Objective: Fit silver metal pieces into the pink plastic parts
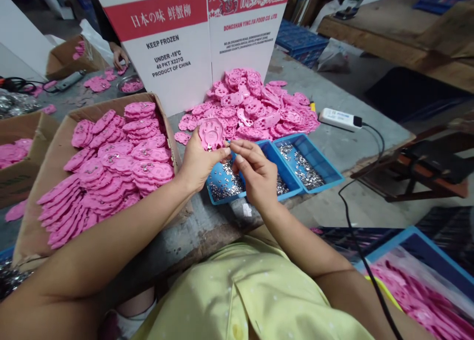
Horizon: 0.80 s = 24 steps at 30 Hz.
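Note:
My left hand (198,160) grips a pink molded plastic piece (212,133) by its lower edge, its recessed face turned up. Small metal bits show near the bottom of that piece. Close against its right side, my right hand (257,170) has thumb and fingertips pinched together; whatever they hold is too small to make out. Below both hands sit blue trays (225,194) holding many small metal parts (226,179). Behind the held piece lies a loose heap of similar pink pieces (255,108).
An open cardboard box (168,128) with stacked pink pieces stands left. White printed carton panels (177,83) rise behind. A white device (339,119) with a black cable (344,197) lies right. Beyond the panels another person's hand (119,56) is near a metal bowl (130,85).

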Each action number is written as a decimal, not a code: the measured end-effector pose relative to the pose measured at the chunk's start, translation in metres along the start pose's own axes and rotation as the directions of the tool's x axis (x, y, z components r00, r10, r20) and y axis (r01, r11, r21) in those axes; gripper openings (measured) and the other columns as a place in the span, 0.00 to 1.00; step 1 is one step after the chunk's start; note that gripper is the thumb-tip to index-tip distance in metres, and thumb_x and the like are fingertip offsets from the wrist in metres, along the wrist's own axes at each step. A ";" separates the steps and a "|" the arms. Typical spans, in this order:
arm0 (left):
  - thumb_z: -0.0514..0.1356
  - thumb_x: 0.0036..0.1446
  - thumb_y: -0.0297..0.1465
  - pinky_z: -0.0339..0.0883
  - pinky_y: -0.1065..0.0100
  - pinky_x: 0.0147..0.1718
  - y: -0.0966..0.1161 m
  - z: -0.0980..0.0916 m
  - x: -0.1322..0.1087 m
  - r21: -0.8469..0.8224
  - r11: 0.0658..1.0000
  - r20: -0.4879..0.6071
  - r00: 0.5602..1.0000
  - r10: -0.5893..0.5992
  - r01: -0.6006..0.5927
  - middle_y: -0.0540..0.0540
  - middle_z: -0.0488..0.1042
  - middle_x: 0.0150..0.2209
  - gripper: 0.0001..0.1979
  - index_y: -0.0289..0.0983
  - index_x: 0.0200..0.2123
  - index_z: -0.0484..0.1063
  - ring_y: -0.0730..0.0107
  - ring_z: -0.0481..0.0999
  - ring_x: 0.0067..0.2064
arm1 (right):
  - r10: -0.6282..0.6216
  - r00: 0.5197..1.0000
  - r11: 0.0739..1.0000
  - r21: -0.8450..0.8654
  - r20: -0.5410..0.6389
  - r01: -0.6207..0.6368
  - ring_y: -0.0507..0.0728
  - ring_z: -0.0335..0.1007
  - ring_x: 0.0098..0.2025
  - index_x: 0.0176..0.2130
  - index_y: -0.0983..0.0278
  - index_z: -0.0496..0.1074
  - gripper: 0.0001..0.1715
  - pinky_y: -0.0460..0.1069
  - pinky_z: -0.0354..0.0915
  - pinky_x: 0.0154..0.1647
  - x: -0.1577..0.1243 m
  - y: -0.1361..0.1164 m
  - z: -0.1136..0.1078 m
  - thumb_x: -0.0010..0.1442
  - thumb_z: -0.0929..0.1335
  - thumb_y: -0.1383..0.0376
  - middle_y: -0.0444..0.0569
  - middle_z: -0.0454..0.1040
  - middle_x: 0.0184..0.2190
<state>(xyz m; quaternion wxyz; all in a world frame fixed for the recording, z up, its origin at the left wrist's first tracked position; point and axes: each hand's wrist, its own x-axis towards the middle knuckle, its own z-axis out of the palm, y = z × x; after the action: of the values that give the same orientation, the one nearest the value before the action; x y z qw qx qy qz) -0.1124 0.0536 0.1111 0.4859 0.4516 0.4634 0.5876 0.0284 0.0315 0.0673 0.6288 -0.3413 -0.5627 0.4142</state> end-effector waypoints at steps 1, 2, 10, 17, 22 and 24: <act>0.73 0.39 0.25 0.77 0.66 0.39 -0.001 0.000 0.000 0.006 1.000 -0.008 1.000 0.005 -0.005 0.51 0.76 0.38 0.26 0.39 0.41 0.66 0.68 0.78 0.39 | -0.006 1.000 1.000 -0.011 0.000 0.006 0.53 0.74 0.35 0.51 0.52 0.85 0.13 0.52 0.76 0.31 -0.001 -0.001 0.002 0.70 0.72 0.58 0.50 0.79 0.53; 0.73 0.40 0.25 0.77 0.66 0.40 -0.001 -0.001 0.001 0.010 1.000 -0.014 1.000 0.008 -0.008 0.50 0.76 0.38 0.26 0.39 0.41 0.66 0.68 0.79 0.40 | -0.011 1.000 1.000 -0.023 0.002 0.011 0.54 0.74 0.37 0.52 0.52 0.85 0.13 0.52 0.77 0.31 -0.002 -0.001 0.003 0.70 0.71 0.57 0.51 0.78 0.53; 0.70 0.40 0.22 0.76 0.67 0.40 -0.003 -0.001 0.002 0.033 0.999 -0.045 0.999 0.022 -0.020 0.51 0.76 0.38 0.25 0.39 0.42 0.67 0.69 0.77 0.40 | -0.026 0.999 0.999 -0.036 0.047 0.028 0.57 0.75 0.44 0.55 0.51 0.84 0.16 0.53 0.78 0.35 -0.003 0.002 0.002 0.71 0.70 0.59 0.52 0.78 0.54; 0.74 0.41 0.25 0.78 0.66 0.40 -0.003 -0.003 0.003 0.005 1.000 0.001 1.000 0.007 -0.007 0.50 0.76 0.40 0.26 0.40 0.43 0.68 0.67 0.78 0.41 | -0.057 0.998 0.996 -0.063 0.026 0.059 0.58 0.75 0.49 0.53 0.50 0.84 0.15 0.52 0.78 0.36 -0.002 0.001 0.000 0.71 0.70 0.61 0.51 0.78 0.52; 0.75 0.38 0.26 0.77 0.67 0.39 -0.001 -0.003 0.002 -0.038 0.999 0.002 1.000 -0.002 0.002 0.49 0.76 0.40 0.27 0.39 0.41 0.68 0.67 0.78 0.41 | 0.024 0.998 0.997 -0.078 0.050 -0.020 0.57 0.76 0.44 0.51 0.53 0.85 0.15 0.54 0.78 0.36 -0.001 -0.002 -0.001 0.70 0.71 0.57 0.52 0.79 0.54; 0.75 0.38 0.26 0.77 0.67 0.39 0.000 -0.003 0.002 -0.044 0.999 0.001 1.000 -0.018 0.018 0.49 0.77 0.40 0.27 0.39 0.41 0.68 0.68 0.78 0.41 | 0.044 0.998 0.998 -0.054 0.052 -0.041 0.56 0.76 0.41 0.51 0.54 0.85 0.15 0.54 0.78 0.36 0.000 -0.003 -0.002 0.69 0.71 0.56 0.52 0.79 0.54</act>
<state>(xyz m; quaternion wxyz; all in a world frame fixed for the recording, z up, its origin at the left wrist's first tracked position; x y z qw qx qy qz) -0.1152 0.0556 0.1105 0.5014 0.4366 0.4542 0.5931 0.0304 0.0303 0.0696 0.5954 -0.3585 -0.5824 0.4216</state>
